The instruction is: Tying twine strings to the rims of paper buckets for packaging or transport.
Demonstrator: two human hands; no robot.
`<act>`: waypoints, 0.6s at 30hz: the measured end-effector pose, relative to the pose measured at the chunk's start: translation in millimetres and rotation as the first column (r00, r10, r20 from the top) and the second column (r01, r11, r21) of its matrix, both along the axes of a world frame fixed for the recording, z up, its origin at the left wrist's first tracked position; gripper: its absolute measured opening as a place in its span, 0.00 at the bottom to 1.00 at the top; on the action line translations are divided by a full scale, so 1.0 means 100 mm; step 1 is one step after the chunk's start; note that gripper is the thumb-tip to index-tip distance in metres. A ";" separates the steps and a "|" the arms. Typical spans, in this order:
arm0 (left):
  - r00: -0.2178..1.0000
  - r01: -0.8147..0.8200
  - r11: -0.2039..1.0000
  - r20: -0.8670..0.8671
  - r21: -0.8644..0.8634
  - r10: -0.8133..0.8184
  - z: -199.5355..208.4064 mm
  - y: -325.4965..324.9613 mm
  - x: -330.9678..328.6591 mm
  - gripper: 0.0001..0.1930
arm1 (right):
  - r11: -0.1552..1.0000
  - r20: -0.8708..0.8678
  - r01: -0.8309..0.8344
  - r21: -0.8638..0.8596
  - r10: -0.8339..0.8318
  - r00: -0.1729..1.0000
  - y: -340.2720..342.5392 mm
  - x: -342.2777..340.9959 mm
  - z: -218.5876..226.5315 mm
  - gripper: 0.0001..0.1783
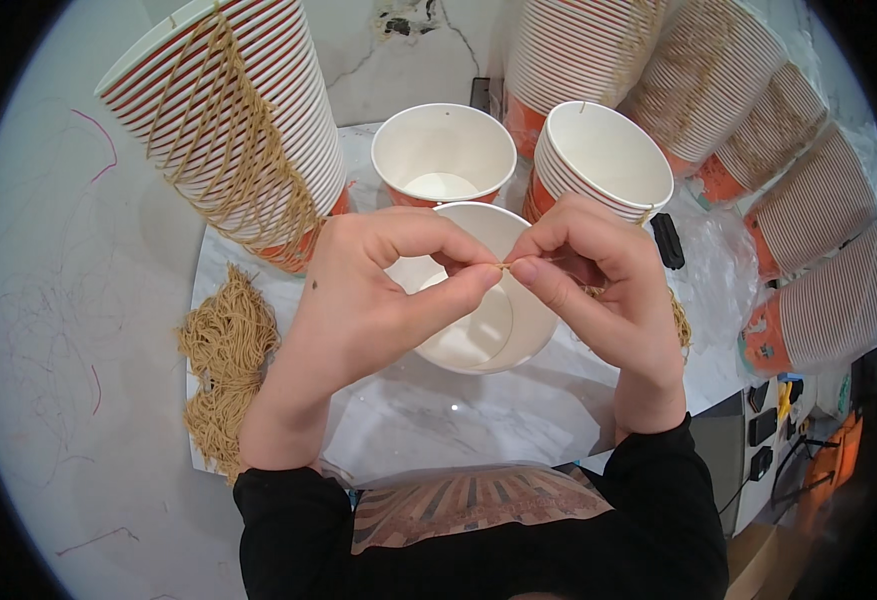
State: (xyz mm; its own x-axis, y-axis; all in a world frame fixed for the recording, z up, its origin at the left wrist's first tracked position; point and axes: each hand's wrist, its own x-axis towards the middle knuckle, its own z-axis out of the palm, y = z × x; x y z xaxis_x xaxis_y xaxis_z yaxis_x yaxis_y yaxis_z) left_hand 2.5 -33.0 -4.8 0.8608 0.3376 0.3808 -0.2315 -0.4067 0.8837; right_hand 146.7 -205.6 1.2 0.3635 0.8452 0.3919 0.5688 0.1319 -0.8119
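Above a white paper tub in the middle of the table, my left hand and my right hand meet fingertip to fingertip. Each is closed in a pinch of thumb and forefinger on a short bit of tan string. Most of that string is hidden by my fingers. Behind stand one more tub at the centre and a short nested stack of tubs to its right. Left of my left forearm lies a bundle of tan string. More string shows partly behind my right hand.
A tall leaning stack of tubs strung with tan cord rises at the back left. Several stacks in plastic wrap line the right side. A small black object and crumpled clear plastic lie on the marbled table.
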 end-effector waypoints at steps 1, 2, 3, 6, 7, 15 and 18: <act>1.000 0.006 1.000 0.014 0.013 -0.006 -0.01 0.00 0.00 0.04 | 1.000 0.008 0.003 -0.002 -0.003 1.000 0.00 -0.01 0.01 0.03; 1.000 0.006 1.000 0.013 0.013 -0.006 -0.01 0.00 0.00 0.04 | 1.000 0.017 0.006 -0.003 -0.006 1.000 -0.01 -0.01 0.01 0.04; 1.000 0.009 1.000 0.022 0.009 -0.009 -0.02 0.00 0.00 0.03 | 1.000 0.017 0.007 -0.003 -0.007 1.000 0.00 -0.01 0.01 0.04; 0.999 0.029 1.000 0.037 -0.003 -0.029 -0.04 0.00 0.01 0.03 | 0.999 0.113 -0.022 0.044 0.017 0.993 0.00 0.02 0.00 0.05; 0.998 0.047 0.999 0.043 -0.011 -0.047 -0.04 0.01 0.01 0.04 | 0.998 0.153 -0.024 0.052 0.016 0.988 0.00 0.03 0.00 0.05; 0.997 0.078 0.997 -0.004 -0.028 -0.079 -0.04 0.01 0.02 0.06 | 0.999 0.008 0.018 -0.042 -0.018 1.000 -0.03 -0.04 0.07 0.03; 0.997 0.074 0.997 0.027 -0.014 -0.074 -0.07 -0.02 0.03 0.04 | 0.998 0.120 -0.026 0.063 0.019 0.993 -0.01 0.03 0.01 0.04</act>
State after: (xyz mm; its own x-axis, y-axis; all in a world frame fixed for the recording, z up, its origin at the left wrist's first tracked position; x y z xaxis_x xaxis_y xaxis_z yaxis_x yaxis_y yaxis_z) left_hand 5.9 -35.1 -11.5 0.8735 0.2790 0.3989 -0.2836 -0.3744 0.8828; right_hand 149.8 -206.6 2.5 0.2920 0.8241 0.4854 0.6573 0.1957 -0.7277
